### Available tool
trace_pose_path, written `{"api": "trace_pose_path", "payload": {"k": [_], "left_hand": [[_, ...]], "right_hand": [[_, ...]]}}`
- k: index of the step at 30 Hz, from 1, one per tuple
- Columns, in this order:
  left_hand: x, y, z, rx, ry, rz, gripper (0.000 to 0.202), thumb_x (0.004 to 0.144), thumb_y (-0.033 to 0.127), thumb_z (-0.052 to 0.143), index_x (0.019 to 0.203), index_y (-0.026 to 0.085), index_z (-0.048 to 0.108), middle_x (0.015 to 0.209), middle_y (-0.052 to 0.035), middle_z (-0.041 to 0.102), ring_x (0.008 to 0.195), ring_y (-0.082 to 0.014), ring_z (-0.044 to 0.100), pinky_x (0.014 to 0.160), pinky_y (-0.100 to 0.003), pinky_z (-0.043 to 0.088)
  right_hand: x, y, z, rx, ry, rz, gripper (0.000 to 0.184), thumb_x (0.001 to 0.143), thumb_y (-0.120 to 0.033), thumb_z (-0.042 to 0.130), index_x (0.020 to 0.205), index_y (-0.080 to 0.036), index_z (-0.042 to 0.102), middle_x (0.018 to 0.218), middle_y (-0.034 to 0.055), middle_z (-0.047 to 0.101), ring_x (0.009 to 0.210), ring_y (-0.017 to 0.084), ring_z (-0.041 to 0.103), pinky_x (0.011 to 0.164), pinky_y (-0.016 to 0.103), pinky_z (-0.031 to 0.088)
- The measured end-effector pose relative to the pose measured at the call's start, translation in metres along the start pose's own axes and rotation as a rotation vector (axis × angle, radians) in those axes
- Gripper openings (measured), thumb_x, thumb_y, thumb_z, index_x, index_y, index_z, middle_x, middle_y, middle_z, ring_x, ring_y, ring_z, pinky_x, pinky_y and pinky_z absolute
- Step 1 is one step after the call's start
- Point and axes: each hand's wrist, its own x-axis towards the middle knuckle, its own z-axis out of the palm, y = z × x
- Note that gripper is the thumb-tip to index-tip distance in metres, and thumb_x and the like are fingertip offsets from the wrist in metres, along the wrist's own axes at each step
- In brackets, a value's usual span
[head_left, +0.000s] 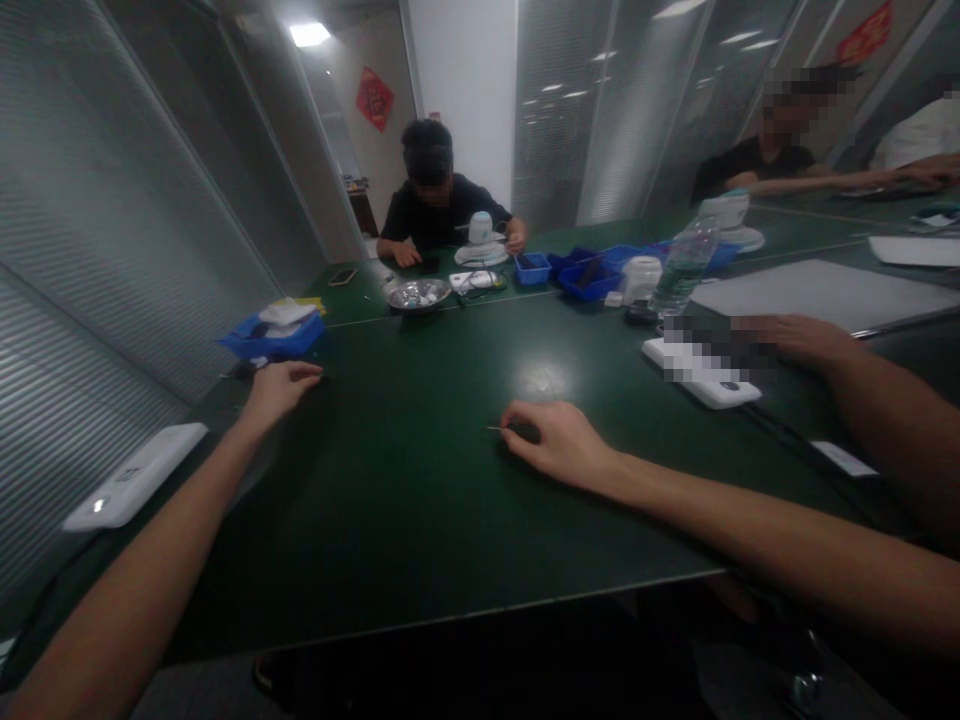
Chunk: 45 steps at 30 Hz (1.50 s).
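My right hand [559,440] is over the middle of the green table [420,520], thumb and forefinger pinched on a thin, light-coloured stick [493,428] whose tip points left. Its exact kind is too small to tell. Farther left, my left hand [281,390] is closed in a pinch just in front of a blue tray [274,342] with white and yellow wrappings in it. Something small and dark seems to show at the left fingertips, but I cannot make it out.
White box-like devices lie at the left [135,475] and right, the right one beside a co-worker's hand [802,345]. Farther back are a metal bowl [409,298], a fan [481,252], blue bins [589,280] and a plastic bottle [686,262]. Another person [442,200] sits opposite.
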Motion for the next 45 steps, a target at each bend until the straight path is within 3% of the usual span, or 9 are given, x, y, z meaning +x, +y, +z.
{"api": "trace_pose_path", "payload": {"k": [9,16,20,24,28,36,40,45], "left_hand": [[0.001,0.003,0.002,-0.030,0.044,-0.040,0.026,0.080,0.034,0.072,0.099,0.020,0.084,0.105,-0.0089,0.081,0.095,-0.0306,0.073,0.089,-0.037,0.054],[0.009,-0.005,0.004,-0.298,0.010,-0.212,0.044,0.064,0.040,0.081,0.102,0.017,0.083,0.093,-0.0093,0.080,0.087,-0.0275,0.071,0.070,-0.031,0.052],[0.006,-0.003,0.003,-0.409,-0.006,-0.266,0.048,0.061,0.039,0.082,0.103,0.015,0.082,0.094,-0.0098,0.080,0.086,-0.0261,0.070,0.067,-0.029,0.052],[-0.006,0.006,0.000,-0.139,0.040,-0.146,0.041,0.078,0.044,0.073,0.108,0.017,0.082,0.102,-0.0097,0.080,0.088,-0.0266,0.071,0.076,-0.033,0.054],[-0.015,0.017,0.004,0.122,0.083,0.061,0.033,0.090,0.036,0.059,0.106,0.017,0.081,0.110,-0.0129,0.078,0.101,-0.0317,0.071,0.091,-0.040,0.052],[-0.019,0.028,0.007,0.122,0.097,0.120,0.028,0.090,0.034,0.061,0.102,0.018,0.081,0.115,-0.0128,0.076,0.107,-0.0321,0.070,0.099,-0.039,0.051],[-0.030,0.064,0.011,-0.088,0.009,0.259,0.025,0.091,0.039,0.065,0.101,0.022,0.081,0.116,-0.0089,0.076,0.108,-0.0280,0.069,0.099,-0.037,0.051],[-0.072,0.155,0.030,-0.409,-0.250,0.604,0.022,0.097,0.036,0.065,0.103,0.020,0.080,0.115,-0.0084,0.073,0.105,-0.0226,0.068,0.095,-0.036,0.054]], "right_hand": [[-0.001,0.000,0.001,-0.005,0.015,-0.012,0.018,0.097,-0.035,0.062,0.108,-0.023,0.071,0.083,0.0010,0.071,0.065,0.013,0.059,0.061,0.026,0.036],[-0.001,-0.003,-0.002,-0.020,0.003,-0.001,0.019,0.097,-0.034,0.061,0.108,-0.022,0.071,0.084,0.0015,0.072,0.067,0.014,0.060,0.063,0.027,0.037],[-0.001,-0.003,-0.002,-0.007,0.002,-0.011,0.019,0.098,-0.035,0.061,0.108,-0.022,0.071,0.085,0.0022,0.072,0.069,0.015,0.061,0.064,0.027,0.038],[-0.001,-0.004,-0.002,-0.005,0.000,-0.007,0.019,0.097,-0.034,0.061,0.108,-0.021,0.071,0.085,0.0027,0.072,0.069,0.015,0.061,0.063,0.027,0.038],[-0.001,-0.003,-0.003,0.003,-0.010,-0.002,0.020,0.097,-0.034,0.062,0.109,-0.022,0.071,0.081,0.0019,0.071,0.064,0.014,0.059,0.061,0.027,0.037],[-0.001,-0.002,-0.001,-0.003,-0.009,-0.005,0.019,0.097,-0.034,0.062,0.109,-0.022,0.071,0.080,0.0011,0.070,0.064,0.014,0.058,0.061,0.026,0.036],[-0.001,-0.002,-0.002,0.006,0.002,-0.015,0.019,0.098,-0.034,0.061,0.109,-0.022,0.071,0.081,0.0013,0.070,0.064,0.013,0.057,0.061,0.026,0.036],[-0.001,0.000,0.000,0.044,0.018,-0.042,0.019,0.098,-0.034,0.062,0.110,-0.021,0.070,0.088,0.0027,0.071,0.069,0.014,0.060,0.063,0.026,0.039]]}}
